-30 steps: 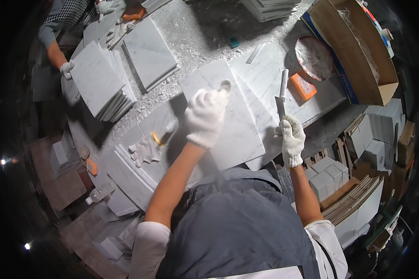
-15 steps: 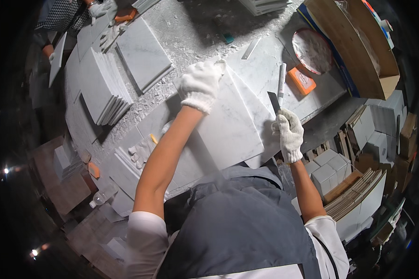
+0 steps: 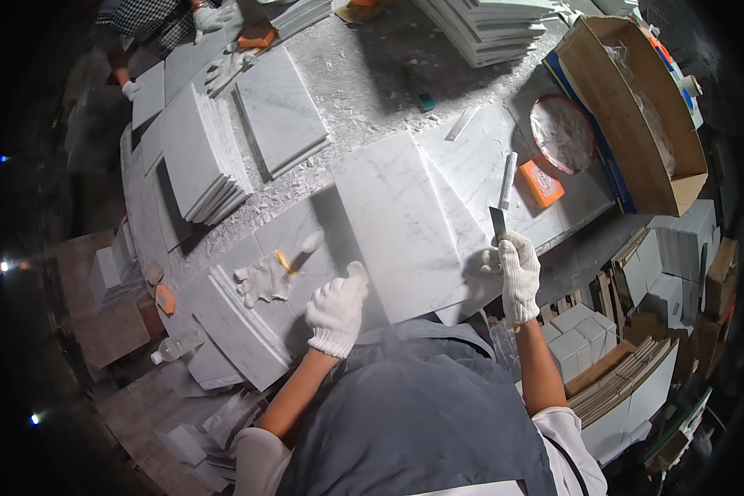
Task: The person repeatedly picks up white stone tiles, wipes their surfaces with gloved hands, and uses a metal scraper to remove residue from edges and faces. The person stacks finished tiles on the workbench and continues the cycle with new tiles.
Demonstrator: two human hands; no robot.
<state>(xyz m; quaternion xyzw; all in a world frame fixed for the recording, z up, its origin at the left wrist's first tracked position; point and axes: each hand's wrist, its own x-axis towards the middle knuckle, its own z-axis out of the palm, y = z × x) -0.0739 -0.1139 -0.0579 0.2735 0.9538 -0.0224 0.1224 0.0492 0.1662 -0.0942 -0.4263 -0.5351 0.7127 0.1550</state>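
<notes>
Both my hands wear white knit gloves. My left hand is over the near left side of a large white marble tile, fingers curled under and thumb forward. What those fingers hold, if anything, is hidden. Right of the tile, my right hand is closed round a scraper-like tool with a flat dark blade pointing up and away from me. Just beyond that blade lies a white marker pen. Another marble tile lies partly beneath the large one, turned at an angle.
An orange box and a round dish of white paste are at right, beside an open cardboard carton. Tile stacks stand left, and loose gloves lie nearer. A co-worker's gloved hand shows far left.
My left hand has come back from the tile's far edge toward my body. My right hand still holds the bladed tool, and the whole view has shifted slightly.
</notes>
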